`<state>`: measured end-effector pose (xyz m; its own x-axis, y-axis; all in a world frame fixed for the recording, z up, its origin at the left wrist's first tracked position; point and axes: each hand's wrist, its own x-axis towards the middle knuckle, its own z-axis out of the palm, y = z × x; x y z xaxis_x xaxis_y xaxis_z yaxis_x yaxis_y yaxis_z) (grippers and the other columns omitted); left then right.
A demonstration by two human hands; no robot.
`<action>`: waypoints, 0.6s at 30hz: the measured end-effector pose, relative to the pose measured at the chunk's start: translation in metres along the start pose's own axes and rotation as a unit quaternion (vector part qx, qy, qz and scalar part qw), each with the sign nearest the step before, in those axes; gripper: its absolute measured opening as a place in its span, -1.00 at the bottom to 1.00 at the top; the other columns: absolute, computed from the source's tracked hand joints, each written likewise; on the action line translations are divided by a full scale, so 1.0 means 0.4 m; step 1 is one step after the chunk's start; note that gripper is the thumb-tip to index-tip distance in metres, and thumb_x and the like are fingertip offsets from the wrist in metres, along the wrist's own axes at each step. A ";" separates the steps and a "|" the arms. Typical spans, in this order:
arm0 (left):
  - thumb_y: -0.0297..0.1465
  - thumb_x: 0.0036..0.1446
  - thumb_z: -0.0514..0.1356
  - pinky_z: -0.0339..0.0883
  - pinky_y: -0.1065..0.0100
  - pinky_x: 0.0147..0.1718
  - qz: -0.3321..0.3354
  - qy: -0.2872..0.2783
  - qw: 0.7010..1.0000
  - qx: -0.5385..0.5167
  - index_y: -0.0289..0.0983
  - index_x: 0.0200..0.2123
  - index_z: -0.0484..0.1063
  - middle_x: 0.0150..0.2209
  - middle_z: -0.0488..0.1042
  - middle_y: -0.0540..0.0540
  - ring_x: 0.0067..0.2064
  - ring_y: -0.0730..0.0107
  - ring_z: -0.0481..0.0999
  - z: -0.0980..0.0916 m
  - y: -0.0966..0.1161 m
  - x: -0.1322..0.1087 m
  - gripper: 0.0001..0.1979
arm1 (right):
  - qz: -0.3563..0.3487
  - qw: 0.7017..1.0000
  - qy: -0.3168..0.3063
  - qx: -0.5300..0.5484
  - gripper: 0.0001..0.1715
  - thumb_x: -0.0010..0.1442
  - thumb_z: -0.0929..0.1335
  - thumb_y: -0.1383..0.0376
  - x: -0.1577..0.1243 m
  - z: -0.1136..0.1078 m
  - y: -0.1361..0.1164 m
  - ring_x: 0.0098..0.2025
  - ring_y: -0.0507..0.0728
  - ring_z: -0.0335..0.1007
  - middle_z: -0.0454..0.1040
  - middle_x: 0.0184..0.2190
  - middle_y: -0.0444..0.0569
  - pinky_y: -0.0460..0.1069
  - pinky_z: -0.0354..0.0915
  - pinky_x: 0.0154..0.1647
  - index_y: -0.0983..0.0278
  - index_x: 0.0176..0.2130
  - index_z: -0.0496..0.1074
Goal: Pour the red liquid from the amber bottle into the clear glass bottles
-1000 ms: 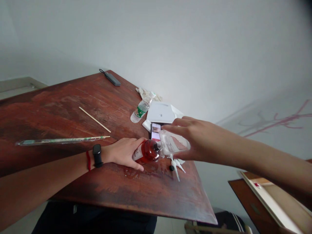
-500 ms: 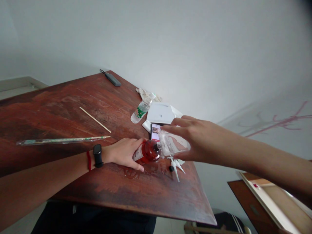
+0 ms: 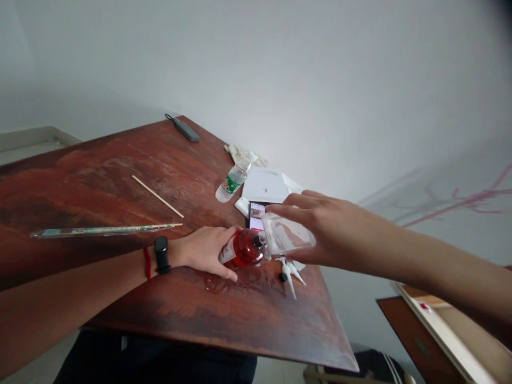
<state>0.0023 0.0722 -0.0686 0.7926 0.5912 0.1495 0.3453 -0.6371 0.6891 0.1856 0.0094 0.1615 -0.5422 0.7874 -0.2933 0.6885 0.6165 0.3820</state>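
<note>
My left hand [image 3: 210,248] is wrapped round a bottle of red liquid [image 3: 246,248] with a pale label, on the table. A clear plastic bottle [image 3: 290,234] is gripped in my right hand [image 3: 324,224], tipped so that its neck meets the mouth of the red one. Whether liquid is running between them I cannot tell. Just below the right hand lie white pump heads [image 3: 291,272] beside a small black cap [image 3: 283,277]. Some wet drops mark the wood under the red bottle.
Behind the hands are a lit phone [image 3: 256,214], a white box [image 3: 264,184], a green-labelled water bottle [image 3: 232,184] and a crumpled cloth [image 3: 240,153]. A wooden stick [image 3: 158,196], wrapped chopsticks [image 3: 108,231] and a grey device [image 3: 184,129] lie to the left on the brown table [image 3: 100,176].
The whole view has shifted very slightly. Both hands keep the same grip, and the two bottles stay mouth to mouth.
</note>
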 end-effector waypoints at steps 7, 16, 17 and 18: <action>0.01 -0.04 0.55 0.46 0.11 0.04 0.008 0.006 1.000 -0.019 -0.15 0.26 0.28 0.19 0.60 -0.18 0.17 -0.19 0.63 -0.002 -0.008 0.000 -0.10 | 0.042 0.991 0.022 0.129 -0.14 0.23 0.55 0.06 -0.033 0.063 0.043 0.17 0.39 0.57 0.57 0.23 0.14 0.27 0.48 0.17 0.19 0.40 0.38; -0.02 -0.10 0.56 0.46 0.18 0.04 -0.001 0.001 0.999 -0.045 -0.15 0.17 0.34 0.14 0.61 -0.15 0.13 -0.13 0.64 0.014 -0.017 0.001 -0.17 | 0.124 0.927 0.108 0.338 -0.12 0.21 0.56 0.03 -0.085 0.241 0.044 0.10 0.30 0.58 0.58 0.23 0.11 0.19 0.49 0.09 0.13 0.40 0.38; -0.04 -0.11 0.57 0.47 0.18 0.02 -0.007 0.000 0.999 -0.043 -0.15 0.15 0.36 0.13 0.62 -0.15 0.12 -0.13 0.65 0.016 -0.016 0.001 -0.18 | 0.133 0.918 0.128 0.350 -0.08 0.19 0.56 0.02 -0.088 0.266 0.041 0.08 0.29 0.58 0.59 0.23 0.12 0.20 0.50 0.08 0.14 0.42 0.36; -0.06 -0.12 0.58 0.47 0.18 0.02 -0.013 -0.003 0.999 -0.039 -0.16 0.14 0.37 0.12 0.62 -0.15 0.11 -0.13 0.65 0.017 -0.016 0.002 -0.19 | 0.141 0.910 0.145 0.362 -0.06 0.18 0.56 0.01 -0.090 0.292 0.039 0.10 0.30 0.57 0.58 0.23 0.12 0.22 0.48 0.11 0.15 0.43 0.35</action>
<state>0.0040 0.0733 -0.0777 0.7873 0.6036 0.1260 0.3257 -0.5805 0.7462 0.2720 -0.0087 0.0756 -0.3276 0.9447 0.0114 0.8995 0.3156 -0.3020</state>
